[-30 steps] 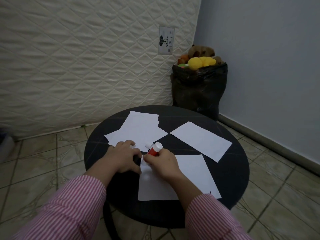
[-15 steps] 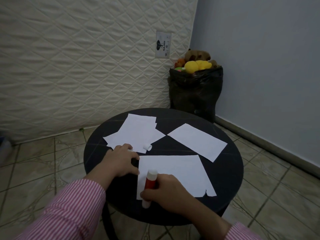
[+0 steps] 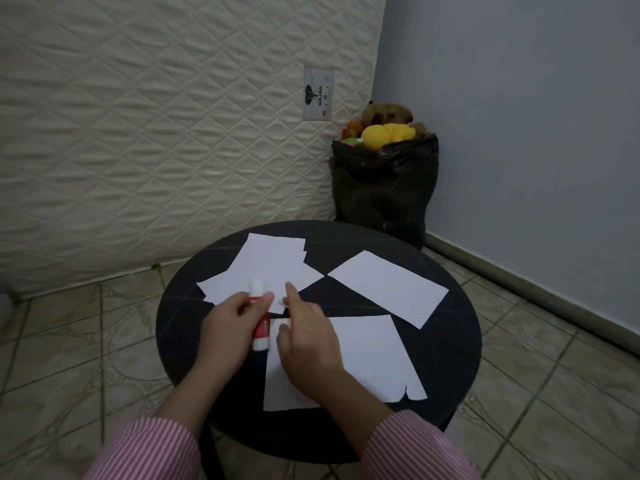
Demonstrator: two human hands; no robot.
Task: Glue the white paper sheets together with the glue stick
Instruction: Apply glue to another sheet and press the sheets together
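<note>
On the round black table (image 3: 450, 341) lie several white paper sheets: a large near sheet (image 3: 367, 355), a right sheet (image 3: 388, 289) and an overlapping pile (image 3: 270, 265) at the back left. My left hand (image 3: 230, 323) grips a red and white glue stick (image 3: 261, 332), held upright at the near sheet's left corner. My right hand (image 3: 306, 332) rests over the near sheet's far-left corner, fingers apart, index finger pointing onto the pile. Whether the white cap lies under that finger I cannot tell.
A black bag (image 3: 384, 188) stuffed with plush toys stands in the corner behind the table. A quilted mattress (image 3: 156, 133) leans against the wall on the left. Tiled floor surrounds the table.
The glue stick has passed from my right hand to my left. My right hand has moved from the sheet's near-left edge up to its far corner by the pile.
</note>
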